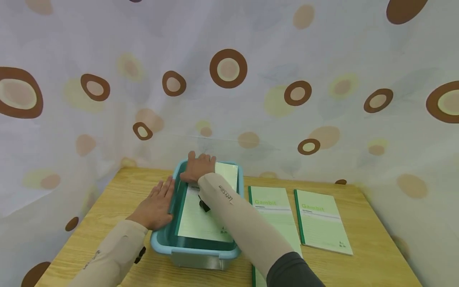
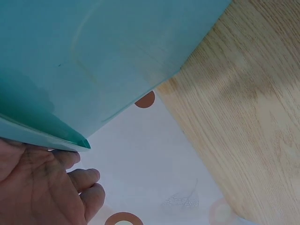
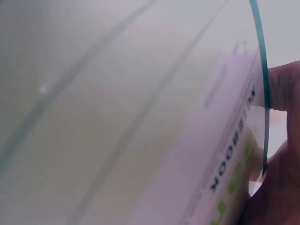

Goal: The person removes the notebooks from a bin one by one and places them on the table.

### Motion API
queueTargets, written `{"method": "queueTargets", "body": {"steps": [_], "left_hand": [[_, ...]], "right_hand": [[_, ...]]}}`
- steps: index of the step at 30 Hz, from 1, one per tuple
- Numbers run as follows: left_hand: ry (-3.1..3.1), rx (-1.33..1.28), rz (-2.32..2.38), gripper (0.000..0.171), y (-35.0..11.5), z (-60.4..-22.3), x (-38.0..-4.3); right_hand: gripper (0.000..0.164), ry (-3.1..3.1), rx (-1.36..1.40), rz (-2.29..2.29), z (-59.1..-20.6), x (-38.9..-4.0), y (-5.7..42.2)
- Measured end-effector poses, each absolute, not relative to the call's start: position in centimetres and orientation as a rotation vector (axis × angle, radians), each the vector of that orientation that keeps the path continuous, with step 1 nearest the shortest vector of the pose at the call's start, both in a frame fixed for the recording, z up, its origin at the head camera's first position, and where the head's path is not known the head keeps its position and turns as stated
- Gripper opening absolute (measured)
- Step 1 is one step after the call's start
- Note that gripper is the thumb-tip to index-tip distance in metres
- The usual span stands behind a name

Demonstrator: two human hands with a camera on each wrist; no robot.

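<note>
A light-blue plastic bin (image 1: 197, 252) stands on the table with a pale green notebook (image 1: 201, 223) lying inside it, spine to the left. My left hand (image 1: 154, 205) rests along the bin's left rim, fingers extended. In the left wrist view, the left hand (image 2: 47, 185) touches the rim from outside. Over the notebook's top end, my right hand (image 1: 199, 167) covers part of its title. In the right wrist view the notebook (image 3: 178, 122) is blurred and close, and the right hand (image 3: 276, 173) grips its edge, some fingers hidden behind it.
Two more rows of notebooks lie right of the bin: a Gambit notebook (image 1: 270, 199), partly behind my right forearm, and another notebook (image 1: 322, 223) further right. A patterned cloth (image 1: 229, 115) hangs behind the wooden table (image 1: 118, 191). The table's right edge slopes past the notebooks.
</note>
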State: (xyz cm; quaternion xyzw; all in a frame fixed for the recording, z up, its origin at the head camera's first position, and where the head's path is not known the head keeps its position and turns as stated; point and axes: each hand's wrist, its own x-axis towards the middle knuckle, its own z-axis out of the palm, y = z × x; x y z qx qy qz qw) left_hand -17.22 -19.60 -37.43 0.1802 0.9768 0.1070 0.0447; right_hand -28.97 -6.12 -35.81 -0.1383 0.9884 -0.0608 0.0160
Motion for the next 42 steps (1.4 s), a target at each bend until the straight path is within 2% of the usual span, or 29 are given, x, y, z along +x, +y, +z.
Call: {"method": "queueTargets", "body": {"steps": [5, 11, 14, 18, 23, 34, 42], "left_hand": [[2.984, 0.529, 0.344, 0.082, -19.4, -37.5, -17.2], [2.973, 0.526, 0.373, 0.084, -19.3, -37.3, -17.1], [2.971, 0.533, 0.354, 0.084, -19.3, -37.3, -17.2], [2.971, 0.548, 0.352, 0.083, -19.2, -37.4, -17.3], [2.968, 0.549, 0.362, 0.083, -19.1, -37.4, -17.2], [2.958, 0.534, 0.404, 0.083, -19.1, -37.3, -17.0], [2.965, 0.541, 0.373, 0.082, -19.2, -37.3, -17.1]], "right_hand": [[0.056, 3.101, -0.502, -0.335, -30.3, -27.8, -3.9], [0.042, 3.069, -0.543, -0.595, -23.5, -25.7, 1.4], [0.038, 3.055, -0.534, -0.701, -21.6, -25.0, 4.8], [0.034, 3.097, -0.499, -0.747, -21.3, -24.3, 9.9], [0.029, 3.152, -0.462, -0.651, -24.3, -23.6, 16.1], [0.031, 3.135, -0.444, -0.47, -36.5, -21.6, 26.1], [0.031, 3.052, -0.424, -0.469, -44.9, -20.2, 30.0]]}}
